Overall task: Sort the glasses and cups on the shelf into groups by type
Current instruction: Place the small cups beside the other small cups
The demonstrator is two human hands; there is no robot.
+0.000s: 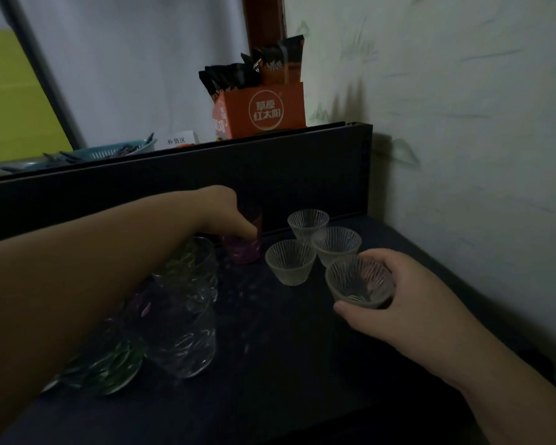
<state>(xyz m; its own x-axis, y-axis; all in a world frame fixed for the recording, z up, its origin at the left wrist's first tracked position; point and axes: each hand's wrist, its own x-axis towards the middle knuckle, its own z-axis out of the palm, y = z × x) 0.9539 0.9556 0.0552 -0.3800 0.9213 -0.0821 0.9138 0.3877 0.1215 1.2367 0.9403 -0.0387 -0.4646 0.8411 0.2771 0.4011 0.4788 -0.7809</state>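
- My right hand holds an empty ribbed cup.
- My left hand grips a purple glass, far left.
- Three empty cups stand between.

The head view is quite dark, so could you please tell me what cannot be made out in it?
- Tinted glasses under the left forearm: count hidden by the arm.
- Purple glass: left hand covers its rim, so the grip is unclear.
- Ribbed cup in right hand: whether it rests on the shelf is unclear.
- Basket contents: too small, dim.
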